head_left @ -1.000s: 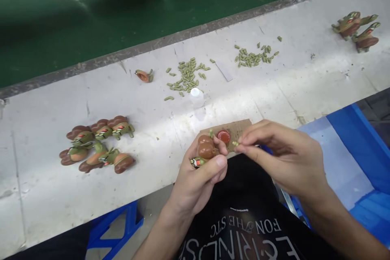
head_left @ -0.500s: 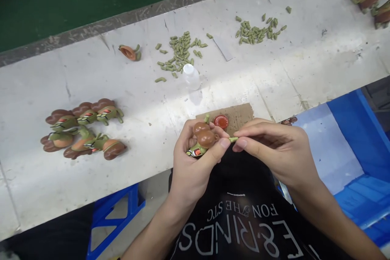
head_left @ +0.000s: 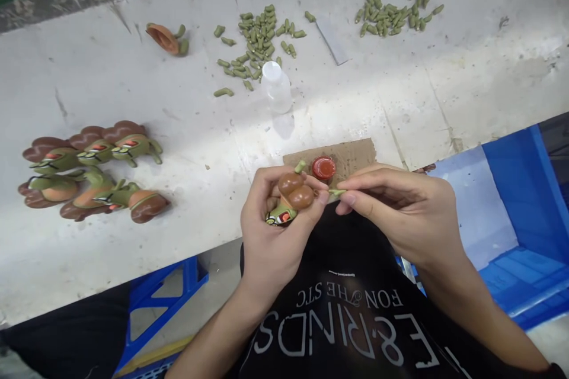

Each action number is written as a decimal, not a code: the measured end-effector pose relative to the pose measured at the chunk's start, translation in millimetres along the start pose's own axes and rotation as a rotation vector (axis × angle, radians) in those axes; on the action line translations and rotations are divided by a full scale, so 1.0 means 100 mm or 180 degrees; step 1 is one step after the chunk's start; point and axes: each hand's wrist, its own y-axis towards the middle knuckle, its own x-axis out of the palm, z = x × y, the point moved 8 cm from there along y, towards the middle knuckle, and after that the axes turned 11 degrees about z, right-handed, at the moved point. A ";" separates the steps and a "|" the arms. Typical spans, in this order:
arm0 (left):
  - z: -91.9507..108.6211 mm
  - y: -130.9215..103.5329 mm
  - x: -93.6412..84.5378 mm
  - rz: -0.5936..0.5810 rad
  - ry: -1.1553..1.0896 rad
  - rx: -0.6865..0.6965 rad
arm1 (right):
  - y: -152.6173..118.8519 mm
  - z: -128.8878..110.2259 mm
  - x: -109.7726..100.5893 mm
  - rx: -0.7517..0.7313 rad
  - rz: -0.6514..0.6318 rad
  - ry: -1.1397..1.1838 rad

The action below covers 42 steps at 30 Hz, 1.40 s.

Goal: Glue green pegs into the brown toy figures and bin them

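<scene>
My left hand (head_left: 269, 231) grips a small brown and green toy figure (head_left: 293, 192) just in front of the white table's near edge. My right hand (head_left: 400, 213) pinches a small green peg (head_left: 336, 192) between thumb and fingers, its tip right beside the figure. Behind the hands a cardboard scrap (head_left: 351, 154) lies on the table with a red cap (head_left: 323, 167) on it.
A cluster of several finished figures (head_left: 89, 169) lies at the left. Two heaps of green pegs (head_left: 258, 41) (head_left: 393, 12), a small white bottle (head_left: 276, 87), an orange shell part (head_left: 165, 38) and a grey strip (head_left: 332, 41) are farther back. A blue crate (head_left: 524, 213) sits at the right.
The view has tilted down, so the table's contents sit higher in the picture. My right hand has brought the green peg up against the figure held by my left hand.
</scene>
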 end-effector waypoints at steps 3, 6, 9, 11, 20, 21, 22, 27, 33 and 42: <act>0.09 0.01 -0.15 0.0358 0.0847 0.0786 | 0.01 -0.10 -0.03 -0.0820 0.0219 -0.0947; 0.13 -0.01 -0.18 0.0326 0.1574 0.1669 | -0.03 -0.16 0.01 -0.1493 0.0174 -0.1532; 0.11 -0.01 -0.12 0.0120 0.1943 0.2224 | -0.05 -0.15 0.04 -0.1687 0.0067 -0.1657; 0.09 0.00 -0.08 0.0063 0.2064 0.2345 | -0.06 -0.14 0.05 -0.1727 0.0027 -0.1626; 0.04 0.03 -0.05 0.0065 0.2202 0.2337 | -0.06 -0.13 0.07 -0.1644 -0.0085 -0.1606; 0.04 0.03 -0.05 0.0071 0.2186 0.2351 | -0.06 -0.13 0.07 -0.1654 -0.0089 -0.1614; 0.04 0.03 -0.06 0.0083 0.2164 0.2364 | -0.06 -0.13 0.07 -0.1655 -0.0093 -0.1628; 0.01 0.03 -0.07 0.0195 0.2130 0.2384 | -0.02 -0.12 0.03 -0.1338 0.0026 -0.1604; 0.00 0.04 -0.08 0.0269 0.2141 0.2358 | 0.07 0.18 -0.08 0.0439 0.0403 -0.0492; -0.01 0.04 -0.08 0.0295 0.2195 0.2357 | 0.10 0.30 -0.05 0.0839 0.0490 -0.0123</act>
